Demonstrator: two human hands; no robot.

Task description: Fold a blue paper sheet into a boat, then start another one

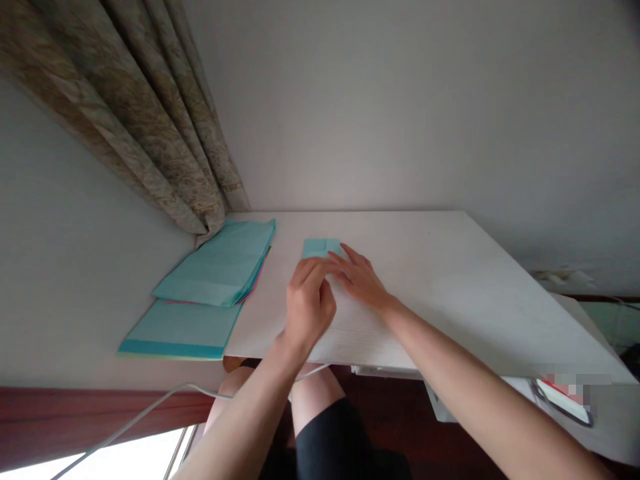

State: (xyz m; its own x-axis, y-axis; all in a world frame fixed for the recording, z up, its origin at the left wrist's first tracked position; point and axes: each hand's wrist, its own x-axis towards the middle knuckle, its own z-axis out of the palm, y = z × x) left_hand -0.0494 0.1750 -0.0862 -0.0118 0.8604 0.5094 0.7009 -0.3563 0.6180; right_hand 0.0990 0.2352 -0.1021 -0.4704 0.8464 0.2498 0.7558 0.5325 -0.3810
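A small piece of light blue paper (315, 247) with crease lines lies on the white table in front of me. My left hand (309, 293) is curled closed at the paper's near edge, its fingertips turned toward my right hand. Whatever those fingers hold, if anything, is hidden. Stretched and slightly spread, the fingers of my right hand (359, 277) rest at the right side of the paper, touching or just over it. Both hands meet close together and cover the paper's near part.
A stack of blue paper sheets (220, 263) lies on the table's left side, over a blue folder-like sheet (185, 327). A patterned curtain (165, 120) hangs at the left corner. A white cable (150, 410) runs near my legs. A book-like object (565, 393) lies lower right.
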